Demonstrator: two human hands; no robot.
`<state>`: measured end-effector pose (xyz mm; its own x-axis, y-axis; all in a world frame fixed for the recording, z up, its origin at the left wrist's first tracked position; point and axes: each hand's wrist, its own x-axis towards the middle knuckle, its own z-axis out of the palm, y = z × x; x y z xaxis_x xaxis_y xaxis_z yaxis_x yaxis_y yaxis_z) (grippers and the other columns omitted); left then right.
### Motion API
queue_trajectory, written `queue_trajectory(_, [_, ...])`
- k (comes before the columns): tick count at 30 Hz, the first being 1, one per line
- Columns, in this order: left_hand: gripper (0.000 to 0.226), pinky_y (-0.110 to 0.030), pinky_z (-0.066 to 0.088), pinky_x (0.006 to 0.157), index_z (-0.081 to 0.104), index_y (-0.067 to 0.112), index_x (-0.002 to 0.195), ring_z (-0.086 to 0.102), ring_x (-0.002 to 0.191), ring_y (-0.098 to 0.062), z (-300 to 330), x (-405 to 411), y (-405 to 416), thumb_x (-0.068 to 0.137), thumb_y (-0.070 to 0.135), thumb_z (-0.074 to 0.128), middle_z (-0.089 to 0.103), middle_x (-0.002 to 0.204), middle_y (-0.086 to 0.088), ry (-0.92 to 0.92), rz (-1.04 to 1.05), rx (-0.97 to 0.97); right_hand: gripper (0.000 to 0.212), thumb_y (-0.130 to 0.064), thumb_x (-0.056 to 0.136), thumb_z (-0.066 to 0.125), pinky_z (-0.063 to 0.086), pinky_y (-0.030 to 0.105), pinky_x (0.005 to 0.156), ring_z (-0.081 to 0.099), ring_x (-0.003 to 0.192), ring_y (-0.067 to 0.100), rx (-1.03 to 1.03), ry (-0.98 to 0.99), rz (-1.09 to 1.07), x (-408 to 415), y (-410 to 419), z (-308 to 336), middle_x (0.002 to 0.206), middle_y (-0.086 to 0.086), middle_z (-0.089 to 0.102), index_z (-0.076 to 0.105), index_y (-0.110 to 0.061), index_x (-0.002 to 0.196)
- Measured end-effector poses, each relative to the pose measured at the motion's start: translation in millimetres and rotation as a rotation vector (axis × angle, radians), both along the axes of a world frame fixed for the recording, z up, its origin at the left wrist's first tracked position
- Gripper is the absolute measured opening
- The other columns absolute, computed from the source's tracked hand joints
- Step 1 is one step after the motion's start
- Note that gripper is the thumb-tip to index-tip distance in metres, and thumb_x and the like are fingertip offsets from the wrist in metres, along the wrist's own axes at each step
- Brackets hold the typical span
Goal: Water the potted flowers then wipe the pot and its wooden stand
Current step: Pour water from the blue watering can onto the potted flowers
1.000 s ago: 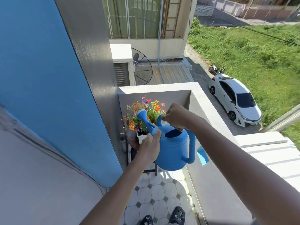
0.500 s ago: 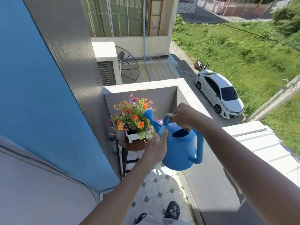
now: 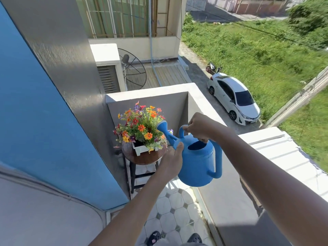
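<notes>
High on a sunlit tiled balcony, a right hand (image 3: pixel 199 126) grips the top handle of a blue watering can (image 3: pixel 197 158) while the left hand (image 3: pixel 173 160) steadies its side beside the flowers (image 3: pixel 140 126). Rigid plastic, likely heavy if full, it seems best carried by that handle.

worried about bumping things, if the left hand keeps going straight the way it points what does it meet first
Probably the round wooden stand top, then the white pot on it; the left hand already cups the blue watering can. Depth is unclear.

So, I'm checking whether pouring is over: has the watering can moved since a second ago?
Yes. Against the white pot, the watering can has pulled right: its spout, earlier over the flowers' middle, is now at their right edge.
</notes>
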<state>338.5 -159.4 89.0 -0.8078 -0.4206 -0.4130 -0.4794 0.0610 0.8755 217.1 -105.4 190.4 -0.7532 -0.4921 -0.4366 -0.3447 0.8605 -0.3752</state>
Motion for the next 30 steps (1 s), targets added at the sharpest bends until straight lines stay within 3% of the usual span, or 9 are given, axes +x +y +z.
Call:
queue_trajectory(3, [0.057,-0.041,0.043,0.084,0.051,0.016,0.115,0.054,0.101,-0.022,3.9,-1.3,-7.7,0.095,0.061,0.023,0.057,0.11,-0.008,-0.012,0.002,-0.087,0.032,-0.029,0.096,0.052,0.039,0.025,0.043,0.05,0.046,0.019,-0.034,0.013,0.018,0.1,-2.6,3.5,0.06,0.007,0.052,0.061,0.002,0.094])
queue_trajectory(11, [0.054,-0.03,0.035,0.061,0.05,0.015,0.108,0.053,0.081,-0.011,12.8,3.8,-20.5,0.097,0.06,0.022,0.055,0.09,-0.001,-0.015,0.014,-0.125,0.034,-0.028,0.094,0.054,0.039,0.023,0.042,0.047,0.046,0.015,-0.104,-0.009,0.025,5.5,-14.2,13.8,0.061,0.004,0.05,0.063,0.003,0.104])
queue_trajectory(16, [0.058,-0.035,0.038,0.069,0.052,0.013,0.108,0.056,0.089,-0.019,9.5,15.7,-23.6,0.096,0.062,0.022,0.059,0.099,-0.008,-0.025,0.071,-0.132,0.034,-0.029,0.096,0.052,0.039,0.024,0.043,0.047,0.047,0.015,-0.11,-0.019,0.085,13.4,-22.8,7.6,0.064,0.005,0.052,0.062,0.003,0.105])
queue_trajectory(20, [0.059,-0.035,0.04,0.07,0.052,0.012,0.11,0.056,0.089,-0.018,5.0,24.9,-22.5,0.096,0.061,0.022,0.057,0.099,-0.007,-0.053,0.098,-0.134,0.033,-0.027,0.095,0.053,0.043,0.024,0.046,0.05,0.049,0.017,-0.107,-0.06,0.105,18.1,-25.8,0.4,0.078,0.011,0.058,0.062,0.002,0.109])
queue_trajectory(23, [0.059,-0.032,0.041,0.066,0.052,0.011,0.111,0.056,0.087,-0.017,-0.9,29.2,-19.7,0.096,0.06,0.023,0.058,0.101,-0.008,-0.063,0.111,-0.11,0.031,-0.025,0.095,0.053,0.044,0.024,0.046,0.049,0.049,0.016,-0.105,-0.073,0.133,23.9,-24.5,-1.3,0.075,0.009,0.057,0.063,0.001,0.107])
queue_trajectory(27, [0.062,-0.043,0.047,0.082,0.052,0.015,0.111,0.058,0.095,-0.019,-7.8,31.0,-9.7,0.092,0.066,0.022,0.06,0.105,-0.007,-0.072,0.129,-0.091,0.029,-0.022,0.095,0.052,0.041,0.023,0.044,0.048,0.047,0.014,-0.086,-0.084,0.149,27.1,-18.3,-1.4,0.061,0.002,0.051,0.065,0.001,0.105])
queue_trajectory(30, [0.061,-0.043,0.045,0.083,0.051,0.015,0.113,0.056,0.099,-0.02,-5.4,29.6,-3.0,0.093,0.064,0.022,0.058,0.109,-0.007,-0.078,0.128,-0.097,0.03,-0.022,0.096,0.051,0.04,0.023,0.044,0.046,0.047,0.014,-0.075,-0.081,0.145,25.7,-11.9,-0.1,0.061,0.002,0.05,0.064,0.003,0.105])
